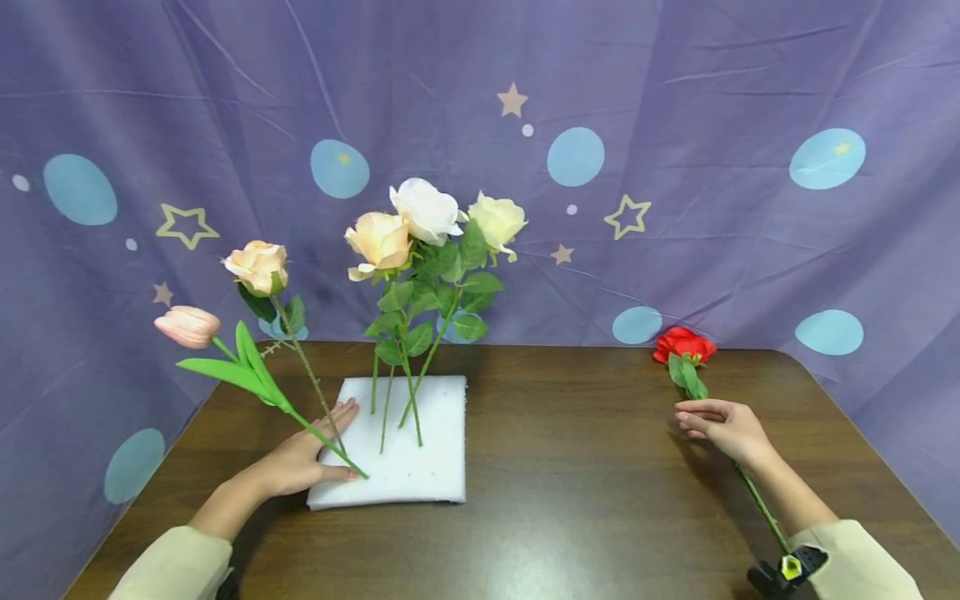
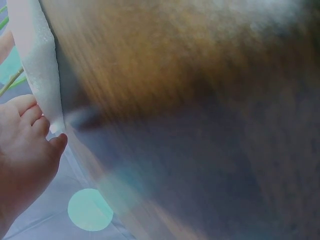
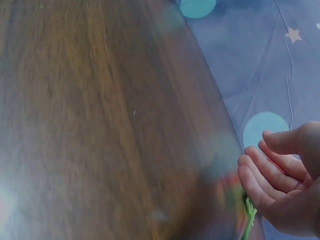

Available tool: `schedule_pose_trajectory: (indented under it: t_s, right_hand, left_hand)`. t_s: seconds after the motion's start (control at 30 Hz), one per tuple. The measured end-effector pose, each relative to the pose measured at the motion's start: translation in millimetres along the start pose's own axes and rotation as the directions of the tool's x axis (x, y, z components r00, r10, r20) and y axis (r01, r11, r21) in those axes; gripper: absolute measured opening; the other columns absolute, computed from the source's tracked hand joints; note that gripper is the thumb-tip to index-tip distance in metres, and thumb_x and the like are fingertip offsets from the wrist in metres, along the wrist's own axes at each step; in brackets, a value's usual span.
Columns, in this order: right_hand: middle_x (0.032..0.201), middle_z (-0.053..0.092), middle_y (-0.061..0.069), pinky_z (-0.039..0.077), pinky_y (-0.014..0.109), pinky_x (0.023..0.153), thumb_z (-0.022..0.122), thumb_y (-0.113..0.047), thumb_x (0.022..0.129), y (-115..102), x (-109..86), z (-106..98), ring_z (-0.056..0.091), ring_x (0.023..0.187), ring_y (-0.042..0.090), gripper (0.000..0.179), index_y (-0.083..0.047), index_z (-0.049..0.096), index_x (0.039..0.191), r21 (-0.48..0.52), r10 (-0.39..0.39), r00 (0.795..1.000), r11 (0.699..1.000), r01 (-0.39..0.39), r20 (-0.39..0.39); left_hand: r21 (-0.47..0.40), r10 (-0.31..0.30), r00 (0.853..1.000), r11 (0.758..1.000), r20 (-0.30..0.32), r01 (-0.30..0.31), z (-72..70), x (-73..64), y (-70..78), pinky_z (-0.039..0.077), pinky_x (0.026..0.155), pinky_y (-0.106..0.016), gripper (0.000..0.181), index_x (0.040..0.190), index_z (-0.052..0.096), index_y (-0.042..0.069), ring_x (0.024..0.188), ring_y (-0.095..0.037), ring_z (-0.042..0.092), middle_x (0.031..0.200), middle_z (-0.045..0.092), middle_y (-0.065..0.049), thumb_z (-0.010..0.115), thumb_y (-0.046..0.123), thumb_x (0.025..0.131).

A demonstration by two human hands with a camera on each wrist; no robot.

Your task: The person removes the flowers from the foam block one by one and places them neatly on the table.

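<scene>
My left hand (image 1: 303,462) rests on the left side of a white foam block (image 1: 431,417), its fingers and thumb spread. A pink tulip (image 1: 187,327) and a peach rose (image 1: 257,267) lean left from the foam, their stems passing over this hand. Another peach rose (image 1: 379,242), a white rose (image 1: 426,210) and a cream rose (image 1: 497,221) stand in the foam, rising behind it. At the right, my right hand (image 1: 727,429) is over the stem of a red rose (image 1: 684,344). The right wrist view shows its fingers (image 3: 260,182) loosely bent, thumb apart, with green leaves (image 3: 250,207) behind them.
The brown wooden table (image 1: 570,450) carries everything, and its rounded far right corner shows. A purple curtain (image 1: 465,75) with stars and blue ovals hangs behind. The red rose's stem (image 1: 763,508) runs back toward the right wrist's black strap (image 1: 780,573).
</scene>
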State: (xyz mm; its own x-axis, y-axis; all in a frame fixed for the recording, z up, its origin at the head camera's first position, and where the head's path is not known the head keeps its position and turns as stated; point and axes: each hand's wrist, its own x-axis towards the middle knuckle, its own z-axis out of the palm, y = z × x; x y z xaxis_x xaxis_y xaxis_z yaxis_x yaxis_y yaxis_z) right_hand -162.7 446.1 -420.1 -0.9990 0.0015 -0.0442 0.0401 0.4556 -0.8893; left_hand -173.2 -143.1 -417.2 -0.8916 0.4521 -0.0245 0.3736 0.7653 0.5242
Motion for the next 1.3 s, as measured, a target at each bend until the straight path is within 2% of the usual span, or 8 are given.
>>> schedule_pose_trajectory:
  t_s: [0.47,0.67,0.77,0.9,1.07,1.3]
  right_hand:
    - [0.105,0.073,0.019,0.06,0.022,0.073,0.065,-0.01,0.09,-12.6,10.2,24.4,0.068,0.079,-0.003,0.041,0.017,0.057,0.12,-0.008,-0.017,0.999,1.0,0.017,0.033]
    - [0.101,0.075,0.016,0.061,0.024,0.075,0.065,-0.008,0.09,-20.0,16.9,33.0,0.068,0.079,-0.003,0.041,0.02,0.056,0.119,0.033,-0.057,0.997,0.998,0.055,0.049]
    - [0.1,0.075,0.012,0.06,0.025,0.077,0.064,-0.006,0.09,-24.6,19.5,38.1,0.069,0.081,-0.001,0.042,0.021,0.054,0.119,0.078,-0.052,0.997,0.996,0.047,0.058]
    - [0.104,0.074,0.017,0.06,0.026,0.08,0.064,-0.006,0.09,-29.9,21.3,46.4,0.07,0.083,0.0,0.041,0.02,0.054,0.12,0.101,-0.046,0.997,0.994,0.039,0.069]
    - [0.109,0.07,0.025,0.06,0.023,0.078,0.066,-0.009,0.089,-35.6,24.8,56.4,0.068,0.081,-0.003,0.04,0.016,0.058,0.119,0.039,-0.059,0.995,0.998,0.056,0.079]
    - [0.11,0.071,0.022,0.053,0.013,0.072,0.069,-0.012,0.087,-41.8,30.5,64.9,0.063,0.08,-0.01,0.035,0.008,0.064,0.116,-0.041,-0.054,0.997,0.998,0.056,0.056]
  left_hand:
    - [-0.017,-0.001,1.0,1.0,-0.002,0.001,1.2,0.0,-0.9,0.016,0.111,-0.071,0.1,0.148,0.029,-0.003,0.143,-0.052,0.016,0.157,0.02,-0.026,0.077,0.041,0.073]
    - [-0.016,-0.002,1.0,1.0,-0.006,0.002,1.1,-0.1,-1.5,0.016,0.111,-0.071,0.1,0.148,0.028,-0.003,0.143,-0.052,0.016,0.157,0.02,-0.027,0.077,0.041,0.073]
    - [-0.017,-0.006,1.0,1.0,-0.007,0.006,1.1,-0.5,-1.2,0.016,0.111,-0.071,0.101,0.148,0.029,-0.003,0.143,-0.052,0.017,0.157,0.02,-0.026,0.077,0.042,0.072]
    - [-0.019,-0.006,1.0,1.0,-0.006,0.006,1.0,-0.5,-0.8,0.017,0.111,-0.071,0.1,0.148,0.029,-0.003,0.143,-0.052,0.017,0.157,0.021,-0.026,0.077,0.042,0.073]
    - [-0.019,-0.003,1.0,1.0,-0.008,0.002,1.7,-0.3,-1.2,0.016,0.111,-0.071,0.101,0.148,0.029,-0.003,0.143,-0.052,0.017,0.157,0.02,-0.026,0.077,0.042,0.072]
    - [-0.008,0.006,1.0,1.0,-0.014,-0.006,1.9,-1.1,-1.7,0.017,0.111,-0.07,0.1,0.148,0.029,-0.004,0.143,-0.052,0.018,0.157,0.021,-0.027,0.077,0.043,0.073]
